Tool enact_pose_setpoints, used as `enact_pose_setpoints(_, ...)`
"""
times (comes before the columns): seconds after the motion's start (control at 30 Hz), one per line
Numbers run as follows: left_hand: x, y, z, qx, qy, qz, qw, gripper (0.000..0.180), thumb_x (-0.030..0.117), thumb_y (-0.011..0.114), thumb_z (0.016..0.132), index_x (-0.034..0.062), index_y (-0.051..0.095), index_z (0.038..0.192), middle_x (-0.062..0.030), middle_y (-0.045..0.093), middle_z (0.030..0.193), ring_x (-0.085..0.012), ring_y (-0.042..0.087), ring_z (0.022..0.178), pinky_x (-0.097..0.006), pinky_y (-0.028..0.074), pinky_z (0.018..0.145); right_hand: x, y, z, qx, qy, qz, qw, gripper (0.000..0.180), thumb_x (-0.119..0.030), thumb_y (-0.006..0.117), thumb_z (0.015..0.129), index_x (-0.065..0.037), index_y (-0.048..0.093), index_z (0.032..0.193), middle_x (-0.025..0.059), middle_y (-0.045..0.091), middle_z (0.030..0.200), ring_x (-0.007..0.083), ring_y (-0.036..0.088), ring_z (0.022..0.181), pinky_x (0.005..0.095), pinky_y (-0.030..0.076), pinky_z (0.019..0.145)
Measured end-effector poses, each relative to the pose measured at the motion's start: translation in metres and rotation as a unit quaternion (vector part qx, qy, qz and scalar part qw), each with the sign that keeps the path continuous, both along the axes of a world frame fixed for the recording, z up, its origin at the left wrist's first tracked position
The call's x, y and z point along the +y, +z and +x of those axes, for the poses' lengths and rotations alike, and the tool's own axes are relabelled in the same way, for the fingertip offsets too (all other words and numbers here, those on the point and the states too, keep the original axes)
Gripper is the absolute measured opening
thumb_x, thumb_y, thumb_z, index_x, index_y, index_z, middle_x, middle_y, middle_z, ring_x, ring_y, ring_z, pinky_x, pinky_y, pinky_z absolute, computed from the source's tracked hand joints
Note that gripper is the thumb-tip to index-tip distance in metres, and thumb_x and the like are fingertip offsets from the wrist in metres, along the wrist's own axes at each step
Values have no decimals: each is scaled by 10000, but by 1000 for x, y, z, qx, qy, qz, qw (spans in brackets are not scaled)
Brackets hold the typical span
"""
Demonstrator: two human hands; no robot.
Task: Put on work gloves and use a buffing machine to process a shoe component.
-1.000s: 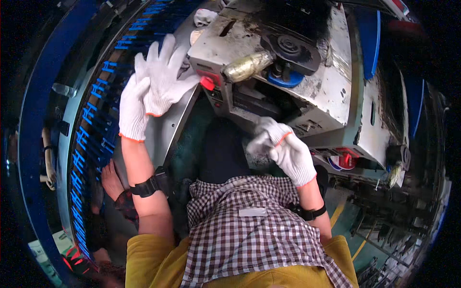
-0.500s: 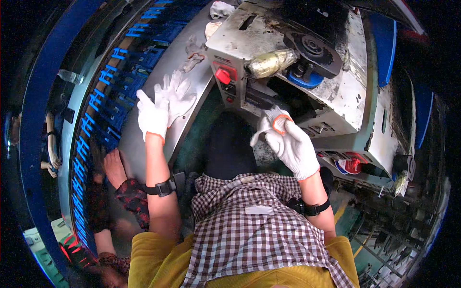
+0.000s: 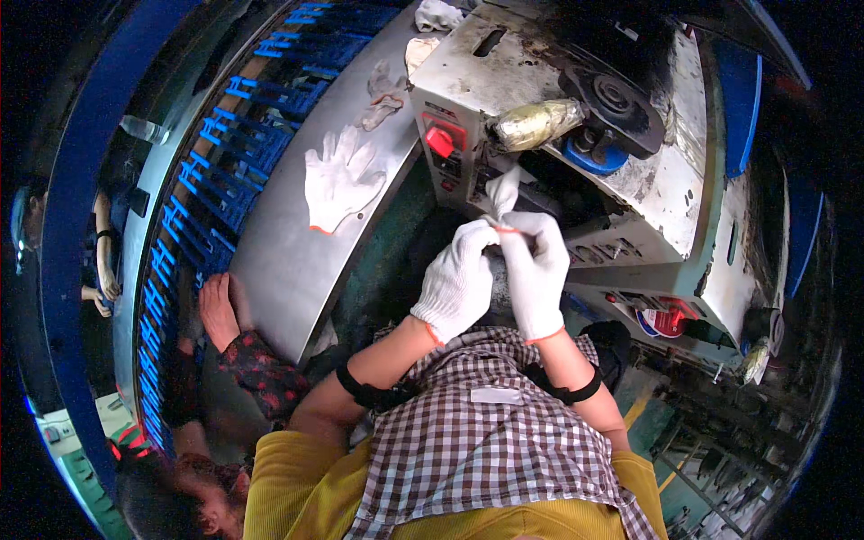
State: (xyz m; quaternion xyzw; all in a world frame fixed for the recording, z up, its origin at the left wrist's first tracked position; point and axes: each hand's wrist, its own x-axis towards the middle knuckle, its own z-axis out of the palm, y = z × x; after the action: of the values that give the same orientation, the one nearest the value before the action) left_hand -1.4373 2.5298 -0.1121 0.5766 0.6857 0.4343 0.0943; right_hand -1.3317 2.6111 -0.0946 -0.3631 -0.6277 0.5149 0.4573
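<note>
White knit is bunching at the centre: one loose glove (image 3: 502, 189), orange cuff down, is poking up between two gloved hands, in front of the white machine (image 3: 522, 81). And look, the right hand (image 3: 537, 270) is pinching that cuff, thumb and fingers drawn in; the left hand (image 3: 461, 279) is curling nearly closed, its fingertips gripping the same edge. Containers, then: the machine is showing a dark opening (image 3: 558, 184), its inside too dim to read, and over on the far left one clear bottle (image 3: 146, 130) is lying on a ledge, contents impossible to tell. Big change from half a second ago: the left hand is no longer resting on the flat glove (image 3: 342, 180), which is now lying alone, fingers spread, on the metal table (image 3: 279, 292). Counting outward: two crumpled greyish gloves (image 3: 382, 111) are lying beyond it, two pale cloth bundles (image 3: 439, 14) are sitting farther up, one red switch (image 3: 439, 141) is standing out on the machine, one shiny wrapped bundle (image 3: 540, 124) is jutting above it, and one co-worker's hand (image 3: 219, 310) is resting at the table's near left edge.
</note>
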Motion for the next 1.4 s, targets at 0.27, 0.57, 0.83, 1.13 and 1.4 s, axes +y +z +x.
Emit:
enact_pose_setpoints(0.27,4,-7,-32,-455,-37,-6,890,308,53,579,960,-54,643,1242,-206,693,1241,-298,654,1176,-356,503,1019,-7,-5,14,-139,106,291,941,193,-20,759,812,-105,704,977,91,689,869,309,689,797,401,555,720)
enact_pose_setpoints(0.57,6,-45,-22,-452,-30,24,891,348,157,553,1012,31,570,1336,-152,665,1248,-309,676,1104,-391,532,979,-18,4,-3,-52,136,41,989,98,-65,703,885,-63,688,982,145,690,869,354,692,795,399,564,736)
enact_pose_setpoints(0.83,27,-51,-40,21,-136,-59,989,490,241,567,1014,58,467,1457,-186,559,1389,-270,545,1312,-363,443,1109,-9,29,-16,-219,245,343,880,162,-122,723,803,-106,690,961,108,658,837,355,675,794,453,541,708)
enact_pose_setpoints(1.13,2,5,-44,-483,-107,53,868,278,167,498,1073,27,572,1302,-60,626,1231,-164,611,1165,-327,507,1016,-23,20,-16,-115,85,275,951,215,-140,792,806,-111,688,992,95,671,897,322,660,829,417,527,718)
enact_pose_setpoints(1.4,18,-8,-31,-789,-199,187,551,375,171,464,1079,49,492,1433,-36,561,1327,-145,551,1187,-309,438,1062,-22,20,-16,-100,112,60,987,110,-83,704,937,-28,618,977,115,654,824,251,665,765,321,539,739)
